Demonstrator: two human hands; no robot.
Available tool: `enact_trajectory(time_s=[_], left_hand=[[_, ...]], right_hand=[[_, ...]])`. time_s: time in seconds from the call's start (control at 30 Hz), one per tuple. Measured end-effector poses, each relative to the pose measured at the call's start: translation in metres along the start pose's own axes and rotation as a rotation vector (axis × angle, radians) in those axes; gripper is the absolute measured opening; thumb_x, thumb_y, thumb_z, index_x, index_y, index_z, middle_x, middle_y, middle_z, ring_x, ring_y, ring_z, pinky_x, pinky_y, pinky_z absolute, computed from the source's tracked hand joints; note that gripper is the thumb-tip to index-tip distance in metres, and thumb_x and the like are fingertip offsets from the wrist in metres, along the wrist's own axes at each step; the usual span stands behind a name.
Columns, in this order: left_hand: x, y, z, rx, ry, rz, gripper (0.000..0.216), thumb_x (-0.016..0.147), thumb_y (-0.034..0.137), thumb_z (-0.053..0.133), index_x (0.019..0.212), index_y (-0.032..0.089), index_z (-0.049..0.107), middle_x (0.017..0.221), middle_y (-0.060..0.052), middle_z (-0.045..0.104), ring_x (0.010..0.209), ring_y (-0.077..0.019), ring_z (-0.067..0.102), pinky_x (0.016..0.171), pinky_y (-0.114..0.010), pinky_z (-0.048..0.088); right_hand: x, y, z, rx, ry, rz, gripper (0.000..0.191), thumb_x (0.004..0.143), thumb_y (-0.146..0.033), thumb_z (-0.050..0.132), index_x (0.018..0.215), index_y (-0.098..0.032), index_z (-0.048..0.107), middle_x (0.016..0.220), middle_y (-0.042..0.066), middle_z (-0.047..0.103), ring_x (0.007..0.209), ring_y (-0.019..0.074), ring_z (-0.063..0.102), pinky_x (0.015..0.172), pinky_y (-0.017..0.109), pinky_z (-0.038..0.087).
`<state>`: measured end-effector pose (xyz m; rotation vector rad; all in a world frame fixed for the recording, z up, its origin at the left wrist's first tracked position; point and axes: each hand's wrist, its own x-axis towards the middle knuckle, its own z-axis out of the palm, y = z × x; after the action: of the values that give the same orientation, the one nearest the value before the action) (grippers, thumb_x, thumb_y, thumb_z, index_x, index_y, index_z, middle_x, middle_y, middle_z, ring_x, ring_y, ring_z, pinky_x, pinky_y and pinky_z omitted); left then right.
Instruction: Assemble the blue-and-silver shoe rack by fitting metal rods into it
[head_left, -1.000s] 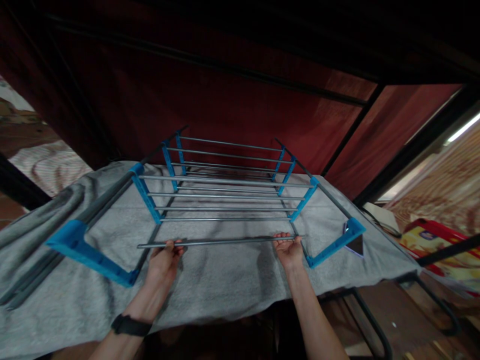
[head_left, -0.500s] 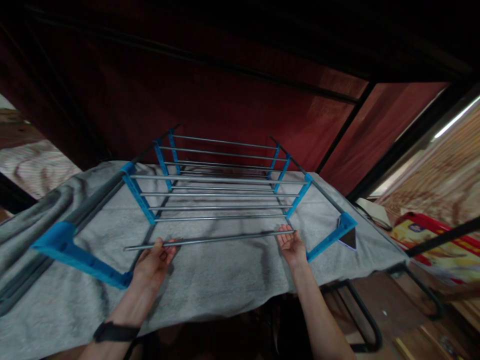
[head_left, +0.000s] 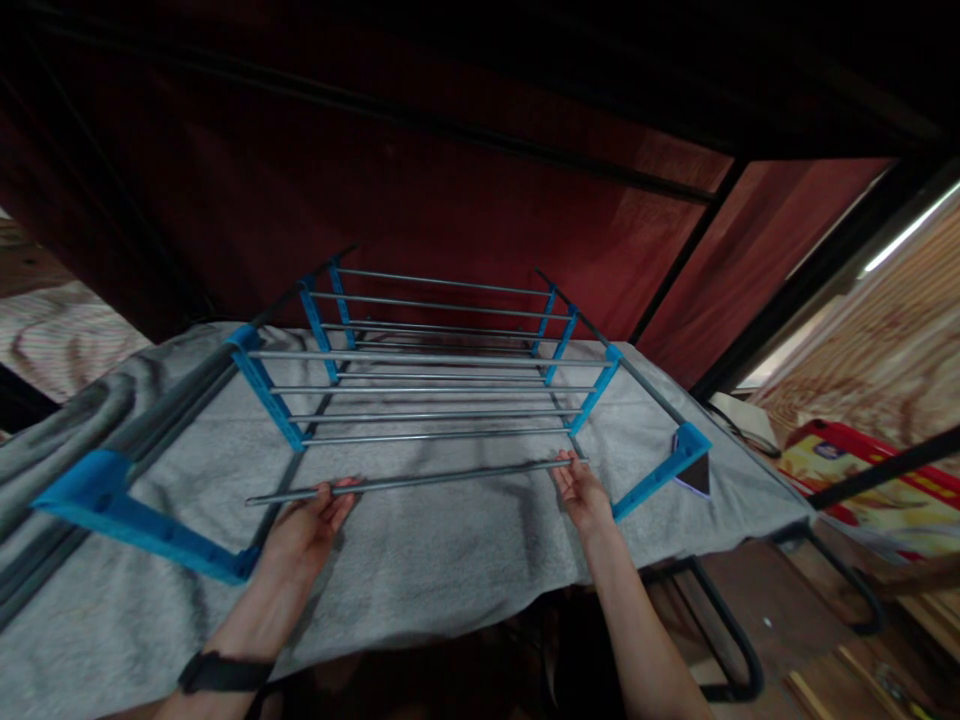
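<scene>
A thin grey metal rod runs crosswise between my hands. My left hand is closed round it near its left end, and my right hand grips it close to the right end. Ahead lies a rack of metal bars joined by blue plastic brackets, resting on its side. The near left blue bracket and near right blue bracket have no bars between them. The rod's left end pokes out past my left fingers, apart from the left bracket.
Grey cloth covers the surface under the rack. A dark red panel stands behind. Beside the right bracket lies a dark flat object. Farther right are a red and yellow package and a black metal frame.
Both hands keep hold of the rod, which has barely moved. My right fingers have closed more around its end. The view has shifted slightly, moving the left bracket further left.
</scene>
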<state>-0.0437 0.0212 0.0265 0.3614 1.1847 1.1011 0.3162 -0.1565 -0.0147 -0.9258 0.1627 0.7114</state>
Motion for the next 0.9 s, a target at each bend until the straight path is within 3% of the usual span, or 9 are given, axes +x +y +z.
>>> enact_trajectory(time_s=[0.23, 0.4, 0.6, 0.9], left_hand=[[-0.003, 0.0, 0.0, -0.012, -0.008, 0.002, 0.031, 0.093, -0.004, 0.048, 0.071, 0.013, 0.061, 0.079, -0.006, 0.071, 0.065, -0.0122, 0.07, 0.065, -0.021, 0.061], [-0.004, -0.002, 0.001, -0.021, -0.004, -0.017, 0.028, 0.093, -0.005, 0.05, 0.074, 0.012, 0.062, 0.079, -0.007, 0.071, 0.066, -0.0131, 0.071, 0.063, -0.021, 0.061], [0.001, -0.003, 0.0, -0.012, -0.015, -0.067, 0.027, 0.094, -0.002, 0.047, 0.078, 0.013, 0.062, 0.082, -0.008, 0.072, 0.068, -0.0127, 0.071, 0.063, -0.021, 0.062], [-0.005, -0.015, 0.004, -0.011, -0.088, -0.076, 0.025, 0.093, -0.003, 0.047, 0.081, 0.012, 0.064, 0.086, -0.011, 0.074, 0.071, -0.0147, 0.073, 0.066, -0.023, 0.064]], right_hand=[[-0.001, 0.001, 0.003, -0.018, 0.017, -0.016, 0.019, 0.087, 0.0, 0.062, 0.09, -0.019, 0.066, 0.088, 0.001, 0.076, 0.08, 0.01, 0.073, 0.082, 0.023, 0.062], [-0.002, 0.002, 0.004, -0.032, 0.02, 0.002, 0.011, 0.094, -0.011, 0.06, 0.089, -0.019, 0.066, 0.085, 0.002, 0.076, 0.079, 0.0114, 0.073, 0.079, 0.026, 0.063], [0.001, 0.002, 0.001, -0.049, 0.013, 0.03, 0.016, 0.099, -0.018, 0.053, 0.09, -0.019, 0.066, 0.085, 0.003, 0.076, 0.076, 0.0119, 0.074, 0.079, 0.026, 0.063], [-0.004, 0.01, 0.003, -0.094, -0.04, 0.045, 0.013, 0.09, -0.004, 0.062, 0.088, -0.016, 0.065, 0.085, 0.005, 0.077, 0.077, 0.0135, 0.075, 0.076, 0.027, 0.065]])
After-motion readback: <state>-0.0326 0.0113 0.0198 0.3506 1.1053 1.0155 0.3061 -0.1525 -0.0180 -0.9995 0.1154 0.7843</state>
